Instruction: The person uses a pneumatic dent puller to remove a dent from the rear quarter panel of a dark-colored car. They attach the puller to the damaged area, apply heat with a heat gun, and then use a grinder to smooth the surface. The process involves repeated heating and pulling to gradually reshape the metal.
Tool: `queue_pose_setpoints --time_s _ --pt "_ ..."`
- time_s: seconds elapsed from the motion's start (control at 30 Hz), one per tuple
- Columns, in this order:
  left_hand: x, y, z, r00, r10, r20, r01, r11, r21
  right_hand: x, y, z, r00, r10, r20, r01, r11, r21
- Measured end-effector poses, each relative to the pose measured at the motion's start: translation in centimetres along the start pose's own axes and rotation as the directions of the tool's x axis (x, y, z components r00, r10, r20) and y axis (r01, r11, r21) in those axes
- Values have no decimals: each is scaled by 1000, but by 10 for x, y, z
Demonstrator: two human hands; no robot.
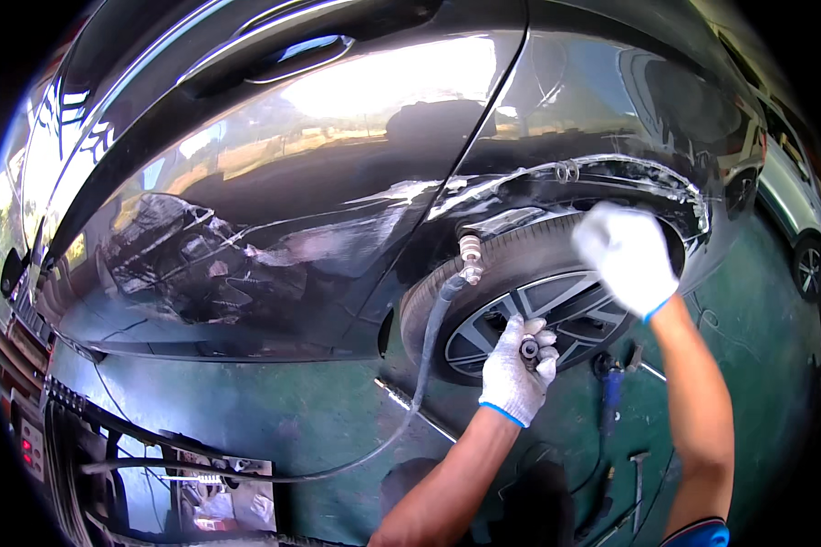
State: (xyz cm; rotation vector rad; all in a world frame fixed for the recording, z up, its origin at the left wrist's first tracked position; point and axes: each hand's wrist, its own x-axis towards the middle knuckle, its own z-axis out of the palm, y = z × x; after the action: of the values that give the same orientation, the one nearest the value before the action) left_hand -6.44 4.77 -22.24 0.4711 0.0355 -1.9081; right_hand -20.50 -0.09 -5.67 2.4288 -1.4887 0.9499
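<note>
My left hand [518, 374], in a white glove, holds a small dark round part with a hole [529, 350] in front of the alloy wheel [475, 351]. My gloved right hand [625, 255] is raised at the tyre's upper right, smeared by motion. A metal-ended tool [471, 260] on a thick hose [418, 383] sits at the top of the tyre [426, 310], just below the wheel arch. The black car's door [274, 155] and rear panel [593, 109] show scraped, bare patches [374, 232] and creases along the arch.
A power tool [608, 392], hammers [639, 483] and a metal rod [415, 415] lie on the green floor [730, 365]. A machine with cables [32, 447] and a tray of items [223, 501] stand at the lower left. Another car [789, 201] is at the right.
</note>
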Motion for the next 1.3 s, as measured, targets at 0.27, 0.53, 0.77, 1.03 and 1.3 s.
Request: queue_pose_setpoints --time_s 0.27,0.53,0.77,1.03,1.3 --pt "20 -16 -2 998 -13 -55 -3 961 -276 -51 -29 32 881 -79 467 95 995 -12" --pt "-2 -16 8 998 -23 -62 27 997 68 30 -23 -8 930 362 58 -295 647 703" --pt "-2 -16 7 999 -13 -41 17 993 113 39 -31 0 918 395 42 -281 571 772" --pt "-1 -18 7 1000 -18 -20 21 989 144 43 -32 -4 873 434 224 -378 310 872" --pt "-3 -20 10 1000 -14 -25 18 987 161 48 -11 -3 894 -306 -326 150 893 -424"
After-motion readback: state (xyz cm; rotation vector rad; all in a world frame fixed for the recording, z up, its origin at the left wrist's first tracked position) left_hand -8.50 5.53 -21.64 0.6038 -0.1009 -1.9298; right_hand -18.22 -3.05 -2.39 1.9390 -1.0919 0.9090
